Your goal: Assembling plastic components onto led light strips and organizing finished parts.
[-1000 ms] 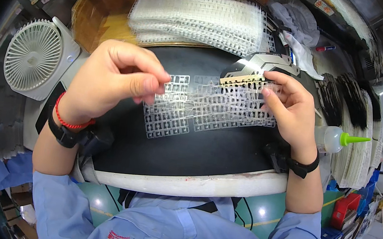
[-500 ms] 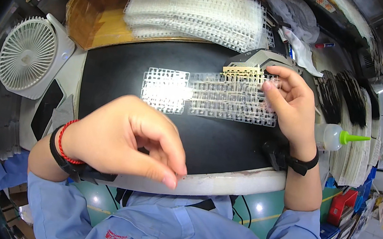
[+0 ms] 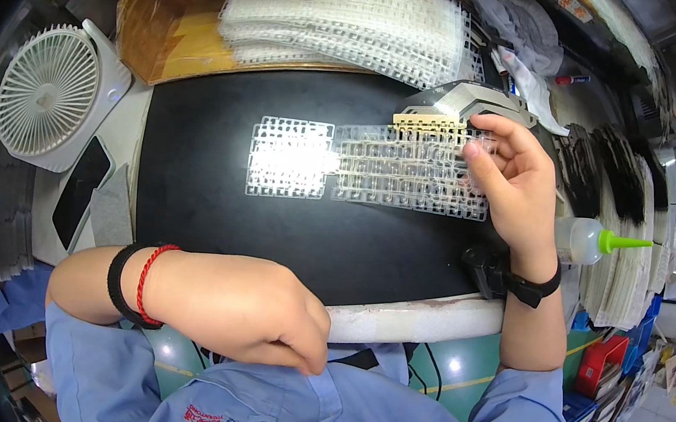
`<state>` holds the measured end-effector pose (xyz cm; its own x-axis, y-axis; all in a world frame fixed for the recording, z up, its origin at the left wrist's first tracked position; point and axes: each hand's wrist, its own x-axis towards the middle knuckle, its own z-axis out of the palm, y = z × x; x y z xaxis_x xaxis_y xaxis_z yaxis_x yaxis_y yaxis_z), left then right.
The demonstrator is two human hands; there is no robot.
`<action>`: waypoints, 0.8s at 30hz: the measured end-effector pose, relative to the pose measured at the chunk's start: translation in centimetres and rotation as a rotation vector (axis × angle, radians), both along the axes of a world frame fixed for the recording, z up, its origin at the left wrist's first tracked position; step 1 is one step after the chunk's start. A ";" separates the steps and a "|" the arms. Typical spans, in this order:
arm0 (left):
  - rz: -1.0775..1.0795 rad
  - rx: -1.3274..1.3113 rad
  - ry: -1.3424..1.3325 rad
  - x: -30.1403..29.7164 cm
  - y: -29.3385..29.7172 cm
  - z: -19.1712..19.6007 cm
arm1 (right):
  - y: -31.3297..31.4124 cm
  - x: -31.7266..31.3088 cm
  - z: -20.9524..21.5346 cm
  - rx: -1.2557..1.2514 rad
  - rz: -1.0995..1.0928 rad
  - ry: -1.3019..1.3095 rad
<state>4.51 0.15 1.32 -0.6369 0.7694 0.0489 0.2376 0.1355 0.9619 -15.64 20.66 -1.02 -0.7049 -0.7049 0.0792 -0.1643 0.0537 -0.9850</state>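
Note:
My right hand [image 3: 522, 184] is at the right end of a translucent plastic grid sheet [image 3: 400, 172]. Its thumb rests on the front of the sheet, and the index finger curls at the upper corner. A beige slotted strip [image 3: 428, 124] lies along the sheet's upper edge. Beside the sheet's left end, a brightly glaring grid piece [image 3: 286, 177] sits on the black work surface [image 3: 205, 226]. Close to my shirt front, below the table's near edge, my left hand [image 3: 258, 308] is closed with its fingers curled down. Whatever its fingertips hold, if anything, is hidden.
Behind the work surface, a stack of white grid sheets [image 3: 344, 24] fills a wooden tray [image 3: 150, 34]. A grey angular device [image 3: 459, 100] stands behind my right hand. At right are a green-tipped bottle [image 3: 583, 241] and stacked sheets. A fan [image 3: 47, 98] and phone [image 3: 83, 192] lie left.
My left hand has moved down from over the table edge toward my shirt, its fingers turning under. The right hand and grid sheet have barely moved.

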 end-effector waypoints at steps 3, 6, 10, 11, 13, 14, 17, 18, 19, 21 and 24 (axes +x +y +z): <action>0.055 0.026 -0.062 -0.3 0.0 0.3 | 0.1 -0.1 -0.1 -0.008 -0.006 -0.005; 0.103 0.051 -0.101 -0.4 0.0 0.3 | 0.1 0.0 0.0 -0.009 -0.004 0.000; 0.173 0.088 -0.110 -0.4 0.0 0.3 | 0.1 0.1 0.0 -0.006 0.005 0.018; 0.185 0.088 -0.124 -0.3 0.1 0.3 | 0.1 0.1 0.0 -0.008 0.006 0.017; 0.156 0.055 -0.129 -0.4 -0.1 0.7 | 0.1 0.2 0.0 -0.009 0.006 0.018; 0.123 0.022 -0.135 -0.4 -0.2 0.9 | 0.1 0.2 0.1 -0.011 0.001 0.019; -0.012 -0.100 -0.032 -0.3 -0.3 0.9 | 0.1 0.2 0.0 -0.013 0.000 0.024; -0.010 -0.100 -0.033 0.0 -0.2 0.5 | 0.1 0.2 -0.1 -0.013 0.004 0.028; -0.064 -0.142 -0.043 0.5 0.1 -0.2 | 0.1 0.2 -0.1 -0.015 0.007 0.028; -0.115 -0.185 -0.054 0.8 0.2 -0.7 | 0.2 0.2 -0.1 0.007 -0.002 0.047; -0.115 -0.268 0.029 0.6 0.4 -0.4 | 0.0 0.4 0.1 -0.007 -0.014 0.057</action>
<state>5.16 0.50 0.94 -0.5457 0.8246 -0.1491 0.2934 0.3547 0.8878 -15.27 20.70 -0.94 -0.7092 -0.6940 0.1241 -0.2192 0.0497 -0.9744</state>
